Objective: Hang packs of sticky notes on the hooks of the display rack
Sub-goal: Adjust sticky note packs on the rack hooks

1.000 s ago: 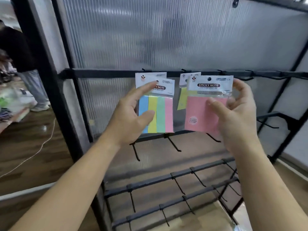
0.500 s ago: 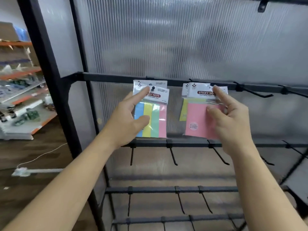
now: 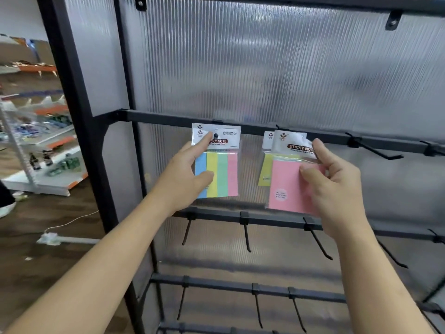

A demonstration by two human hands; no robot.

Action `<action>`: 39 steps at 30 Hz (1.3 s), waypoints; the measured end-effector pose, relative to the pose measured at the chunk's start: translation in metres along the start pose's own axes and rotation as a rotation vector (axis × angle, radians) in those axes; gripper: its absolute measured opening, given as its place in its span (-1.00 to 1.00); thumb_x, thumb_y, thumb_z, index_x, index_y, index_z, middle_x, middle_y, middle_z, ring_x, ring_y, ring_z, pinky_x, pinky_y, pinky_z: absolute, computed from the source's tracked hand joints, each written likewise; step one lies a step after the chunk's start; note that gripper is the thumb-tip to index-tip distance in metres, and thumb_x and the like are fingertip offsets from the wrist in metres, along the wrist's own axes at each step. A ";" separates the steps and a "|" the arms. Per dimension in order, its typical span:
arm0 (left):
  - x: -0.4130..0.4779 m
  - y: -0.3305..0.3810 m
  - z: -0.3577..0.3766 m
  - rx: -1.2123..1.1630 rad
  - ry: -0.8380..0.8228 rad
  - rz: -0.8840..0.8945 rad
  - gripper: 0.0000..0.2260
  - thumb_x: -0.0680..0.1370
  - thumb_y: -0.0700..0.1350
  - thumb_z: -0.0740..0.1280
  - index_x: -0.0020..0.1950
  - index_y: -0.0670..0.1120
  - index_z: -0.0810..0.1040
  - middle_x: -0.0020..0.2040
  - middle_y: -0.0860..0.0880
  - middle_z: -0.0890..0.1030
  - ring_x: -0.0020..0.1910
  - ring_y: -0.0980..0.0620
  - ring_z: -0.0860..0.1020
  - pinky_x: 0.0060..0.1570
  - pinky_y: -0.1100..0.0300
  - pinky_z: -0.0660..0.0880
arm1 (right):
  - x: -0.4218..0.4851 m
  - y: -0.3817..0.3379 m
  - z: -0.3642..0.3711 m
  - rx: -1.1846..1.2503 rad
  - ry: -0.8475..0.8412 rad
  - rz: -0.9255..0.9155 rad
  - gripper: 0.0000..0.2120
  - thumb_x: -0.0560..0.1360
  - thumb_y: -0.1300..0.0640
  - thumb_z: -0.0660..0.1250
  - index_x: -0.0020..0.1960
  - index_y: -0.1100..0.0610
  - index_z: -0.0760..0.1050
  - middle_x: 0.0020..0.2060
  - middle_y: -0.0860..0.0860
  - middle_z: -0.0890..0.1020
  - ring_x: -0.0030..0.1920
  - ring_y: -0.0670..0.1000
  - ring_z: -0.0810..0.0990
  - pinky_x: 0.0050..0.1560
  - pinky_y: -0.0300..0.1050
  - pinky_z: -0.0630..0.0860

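A four-colour striped pack (image 3: pixel 222 173) of sticky notes hangs on a hook (image 3: pixel 215 135) of the rack's upper bar (image 3: pixel 168 118). My left hand (image 3: pixel 186 175) pinches its left side, index finger at the hook hole, thumb on the blue stripe. My right hand (image 3: pixel 337 186) pinches a pink pack (image 3: pixel 285 186) at its right edge, thumb on the front. The pink pack hangs tilted in front of a yellow pack (image 3: pixel 265 171) on the neighbouring hook, and whether its hole is over that hook is hidden.
Bare hooks (image 3: pixel 375 150) stick out of the upper bar to the right, and more hooks (image 3: pixel 246 235) line the lower bars. A ribbed translucent panel (image 3: pixel 265 68) backs the rack. Store shelves (image 3: pixel 43 145) stand at the far left, with a white cable (image 3: pixel 69 221) on the wooden floor.
Both packs moved up to the upper bar's hooks and my hands followed. The striped pack now sits on its hook. My view has come closer and tilted up.
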State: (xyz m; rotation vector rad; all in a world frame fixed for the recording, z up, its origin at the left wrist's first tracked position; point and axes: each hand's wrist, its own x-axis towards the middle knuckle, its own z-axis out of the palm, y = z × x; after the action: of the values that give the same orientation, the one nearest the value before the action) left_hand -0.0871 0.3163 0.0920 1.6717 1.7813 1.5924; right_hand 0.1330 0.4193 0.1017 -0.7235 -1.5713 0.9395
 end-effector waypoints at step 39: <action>0.013 -0.011 0.004 0.540 0.024 -0.145 -0.36 0.66 0.04 0.17 0.47 0.43 -0.24 -0.15 -0.05 0.51 -0.32 0.06 0.42 -0.46 0.24 0.27 | 0.034 0.035 0.018 -0.626 -0.020 -0.155 -0.30 0.58 0.10 0.28 0.58 -0.01 -0.03 0.08 0.02 0.30 -0.02 -0.06 0.32 0.05 -0.21 0.25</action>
State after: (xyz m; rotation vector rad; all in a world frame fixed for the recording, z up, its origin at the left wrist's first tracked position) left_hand -0.0946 0.3319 0.0884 1.6700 2.4378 1.1342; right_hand 0.1073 0.4626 0.0869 -1.0019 -1.9288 0.3286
